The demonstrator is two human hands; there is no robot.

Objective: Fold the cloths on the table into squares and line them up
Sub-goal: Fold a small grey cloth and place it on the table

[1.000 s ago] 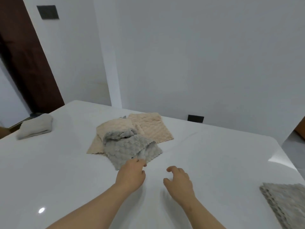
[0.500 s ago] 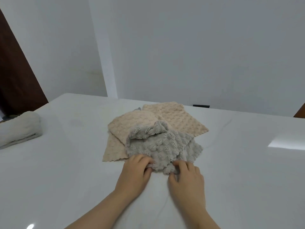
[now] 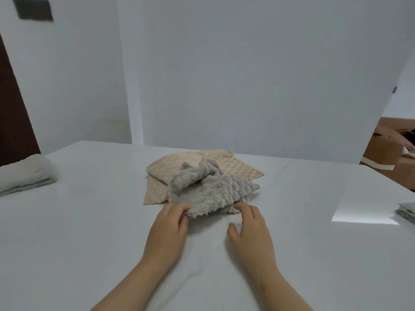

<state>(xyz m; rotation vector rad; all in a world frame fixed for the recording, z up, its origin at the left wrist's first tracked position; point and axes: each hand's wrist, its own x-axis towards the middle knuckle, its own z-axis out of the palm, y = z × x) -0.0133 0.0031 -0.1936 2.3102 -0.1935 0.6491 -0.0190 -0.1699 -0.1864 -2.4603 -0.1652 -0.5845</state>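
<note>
Mid-frame, the crumpled grey cloth [image 3: 208, 191] sits half on the beige cloths [image 3: 161, 173] on the tabletop [image 3: 89, 221], left hand [image 3: 168, 227] pinching its near corner, right hand [image 3: 251, 230] just resting loose fingertips on the other, so a tug could skew it or drag the beige ones.

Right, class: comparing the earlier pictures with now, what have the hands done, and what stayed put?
Both hands reached forward over the white table to the crumpled grey fleecy cloth. The left hand now pinches its near left corner; the right hand touches its near right edge. The beige textured cloths underneath stayed put.
</note>
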